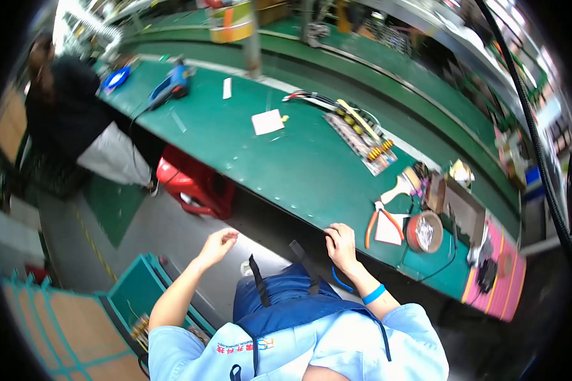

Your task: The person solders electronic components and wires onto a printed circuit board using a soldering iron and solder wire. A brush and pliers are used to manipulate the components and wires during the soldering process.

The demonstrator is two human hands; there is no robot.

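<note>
Over the grey floor hangs my left hand (218, 246), with loosely bent fingers, and I see nothing in it. My right hand (341, 244) is by the near edge of the green workbench (260, 171), its fingers loosely bent and the thumb apart; whether it touches the edge I cannot tell. Nothing shows in this hand either. A blue band (374, 294) circles my right wrist. On the bench to its right lie orange-handled pliers (370, 228), a brush (400, 188) and a roll of solder-like wire (424, 232). Farther back rests a circuit board (362, 143) with yellow parts.
A red stool (194, 184) stands under the bench. A blue power tool (171, 86) lies at its far left, near a person in black (76, 108). A teal crate (136, 292) is at my left. A pink mat (499, 279) and an open box (464, 209) are at the right.
</note>
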